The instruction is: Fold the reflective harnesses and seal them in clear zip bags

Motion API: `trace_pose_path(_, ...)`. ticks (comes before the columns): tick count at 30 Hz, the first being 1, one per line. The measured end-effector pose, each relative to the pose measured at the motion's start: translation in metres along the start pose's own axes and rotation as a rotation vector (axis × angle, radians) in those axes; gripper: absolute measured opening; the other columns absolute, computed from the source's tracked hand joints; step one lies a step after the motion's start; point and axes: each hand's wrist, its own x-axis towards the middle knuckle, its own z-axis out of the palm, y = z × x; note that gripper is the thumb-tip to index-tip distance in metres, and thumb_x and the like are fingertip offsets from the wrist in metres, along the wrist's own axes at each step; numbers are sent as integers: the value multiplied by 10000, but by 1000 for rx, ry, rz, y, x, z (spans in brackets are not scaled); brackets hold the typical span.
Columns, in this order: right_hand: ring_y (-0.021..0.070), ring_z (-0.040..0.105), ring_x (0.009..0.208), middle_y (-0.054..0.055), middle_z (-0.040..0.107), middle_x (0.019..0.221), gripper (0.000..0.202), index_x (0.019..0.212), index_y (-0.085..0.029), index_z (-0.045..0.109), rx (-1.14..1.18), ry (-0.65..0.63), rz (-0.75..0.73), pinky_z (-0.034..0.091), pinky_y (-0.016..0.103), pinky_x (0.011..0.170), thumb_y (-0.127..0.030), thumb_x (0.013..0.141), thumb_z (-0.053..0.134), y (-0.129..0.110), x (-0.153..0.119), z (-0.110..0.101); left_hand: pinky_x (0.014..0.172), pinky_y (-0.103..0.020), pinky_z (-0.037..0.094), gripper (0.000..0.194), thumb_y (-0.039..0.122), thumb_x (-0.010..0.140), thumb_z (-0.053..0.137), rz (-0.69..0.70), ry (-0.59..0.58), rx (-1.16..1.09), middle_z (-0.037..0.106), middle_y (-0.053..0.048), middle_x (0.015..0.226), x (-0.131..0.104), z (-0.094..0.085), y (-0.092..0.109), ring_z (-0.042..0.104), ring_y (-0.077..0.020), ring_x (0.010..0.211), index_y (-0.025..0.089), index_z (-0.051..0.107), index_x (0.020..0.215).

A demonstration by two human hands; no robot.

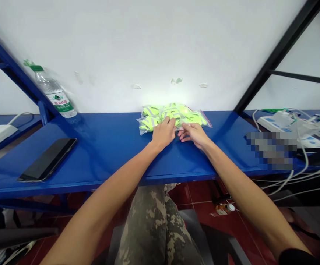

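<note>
Clear plastic bags [194, 117] with bright yellow-green, silver-striped bands inside lie at the back of the blue table [107, 147], close to the wall. My left hand [164, 132] rests on the front of the bags, its fingers curled over the plastic. Just to the right, my right hand [193, 134] has its thumb and index finger at the front edge of the same plastic, while its other fingers are loosely bent below. How many bags there are I cannot tell.
A black phone [48, 159] lies on the left of the table. Behind it a clear bottle [55, 94] with a green cap stands by the wall. White power strips [281, 127] and tangled white cables are at the right. A small bottle [224, 208] lies on the red floor.
</note>
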Motion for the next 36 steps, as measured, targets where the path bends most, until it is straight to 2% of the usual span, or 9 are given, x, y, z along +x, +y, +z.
trace_pose_path(7,96,591,440,54,676,583,340,697,-113,634,-11,17,-35,531,201,437,-259,988,536,1,0,-1,749,-353,447,287,98,914,411,-19,-69,-29,645,-111,1105,2,2,-4,634,-256,952,189,561,1141)
trace_pose_path(12,97,575,416,50,668,575,358,692,-119,622,15,80,-30,521,206,412,-310,985,546,2,3,-7,771,-378,463,247,244,975,413,-81,-50,-46,622,-139,1150,-4,0,-5,646,-284,955,183,543,1175)
trace_pose_path(15,91,564,404,51,680,591,367,682,-129,607,21,151,-44,513,203,395,-318,989,537,4,6,-11,800,-394,471,299,305,965,459,-122,-66,-61,619,-168,1167,-9,-2,-6,655,-309,970,173,514,1228)
trace_pose_path(19,78,549,392,63,719,651,333,692,-133,606,5,207,-50,503,189,382,-293,979,553,6,9,-13,824,-412,481,410,393,959,483,-154,-115,-128,684,-154,965,-14,-2,-9,675,-319,922,148,460,1287)
trace_pose_path(23,78,535,376,40,672,566,350,656,-138,584,10,229,-36,491,186,376,-271,978,550,7,10,-14,810,-372,509,489,436,885,625,-180,-146,-391,712,-70,858,-12,-2,-15,686,-254,835,183,435,1258)
trace_pose_path(28,66,505,357,9,609,503,361,630,-143,565,46,253,-29,459,168,366,-287,960,592,8,11,-16,640,-303,560,879,337,766,803,-438,-362,-1107,727,-91,959,-4,-8,-18,698,-180,674,186,224,1409)
trace_pose_path(31,67,504,361,12,607,513,359,638,-147,557,66,246,-16,454,169,366,-316,952,606,5,8,-14,647,-316,593,834,263,831,754,-549,-381,-1299,724,-96,881,-1,-11,-18,718,-185,654,156,189,1434)
trace_pose_path(34,75,532,385,20,639,576,300,694,-145,578,90,233,-18,478,183,380,-315,939,612,1,5,-11,646,-305,602,743,144,862,701,-578,-344,-1324,704,-56,787,-1,-10,-17,716,-175,626,145,211,1420)
trace_pose_path(36,92,574,423,19,658,624,176,755,-141,605,127,221,-20,507,203,399,-240,896,639,0,3,-10,633,-288,599,686,99,871,674,-592,-316,-1325,683,-29,753,-1,-9,-15,709,-160,612,144,237,1398)
